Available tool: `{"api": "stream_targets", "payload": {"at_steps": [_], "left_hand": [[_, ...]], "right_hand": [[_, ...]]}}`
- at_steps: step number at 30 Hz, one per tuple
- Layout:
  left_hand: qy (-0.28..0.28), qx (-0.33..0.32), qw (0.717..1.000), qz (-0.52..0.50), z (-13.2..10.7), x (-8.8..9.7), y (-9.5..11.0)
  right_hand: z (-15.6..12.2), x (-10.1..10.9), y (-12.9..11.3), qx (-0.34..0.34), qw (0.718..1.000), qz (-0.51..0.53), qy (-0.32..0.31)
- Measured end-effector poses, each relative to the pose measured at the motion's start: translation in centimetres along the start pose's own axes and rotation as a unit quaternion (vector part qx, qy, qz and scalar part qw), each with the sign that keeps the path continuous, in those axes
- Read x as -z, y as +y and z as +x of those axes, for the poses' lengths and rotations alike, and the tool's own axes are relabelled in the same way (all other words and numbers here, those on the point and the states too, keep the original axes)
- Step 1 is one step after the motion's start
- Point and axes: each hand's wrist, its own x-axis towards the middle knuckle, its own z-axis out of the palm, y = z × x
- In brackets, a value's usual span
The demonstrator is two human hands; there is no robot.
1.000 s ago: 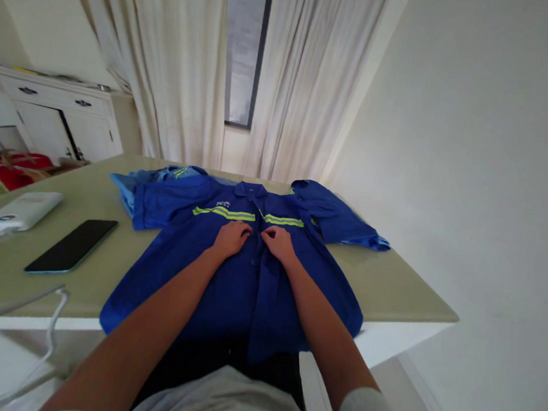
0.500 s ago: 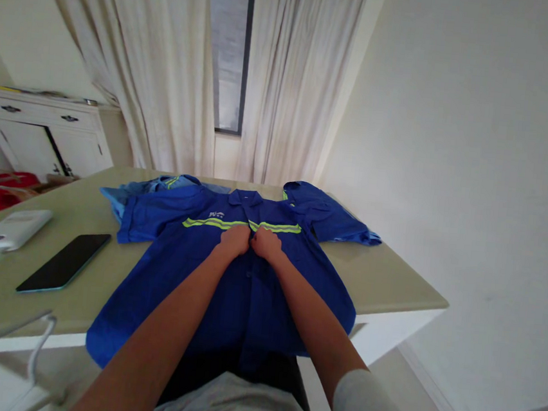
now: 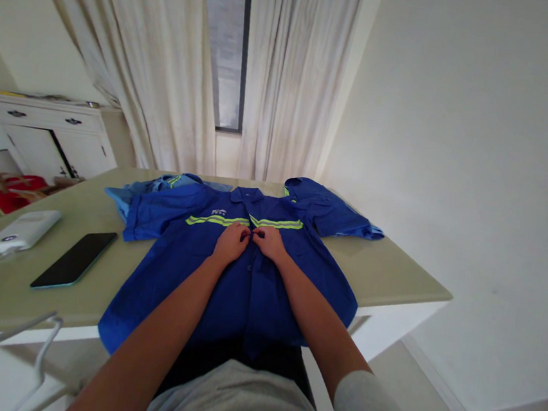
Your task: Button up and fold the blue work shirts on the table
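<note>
A blue work shirt (image 3: 243,273) with yellow-green reflective stripes lies face up on the pale green table (image 3: 393,275), its hem hanging over the near edge. My left hand (image 3: 230,242) and my right hand (image 3: 268,243) meet at the shirt's front placket just below the stripes. Both pinch the fabric edges together, fingertips almost touching. The sleeves spread to either side.
A second, lighter blue garment (image 3: 130,190) lies under the shirt at the back left. A black phone (image 3: 74,268) and a white power bank (image 3: 20,231) with a cable rest on the table's left. A white hanger (image 3: 22,349) pokes out at the lower left. Curtains and a white cabinet (image 3: 52,136) stand behind.
My two hands were apart on the placket, then came together at its middle and now pinch it. The view shifted slightly.
</note>
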Motion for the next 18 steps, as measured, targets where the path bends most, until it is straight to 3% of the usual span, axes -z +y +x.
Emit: {"api": "stream_targets", "payload": {"at_steps": [6,11,18], "left_hand": [[-0.017,-0.003,1.0,0.005,-0.2,0.1,0.1],[0.0,0.041,0.998,-0.04,-0.1,0.1,0.0],[0.015,0.011,0.998,-0.052,-0.1,0.1,-0.1]], "right_hand": [[0.7,-0.7,1.4,0.037,0.997,0.073,0.004],[1.3,-0.8,1.9,0.001,0.984,0.177,0.001],[0.7,-0.2,1.6,-0.049,0.991,0.124,-0.007]]}}
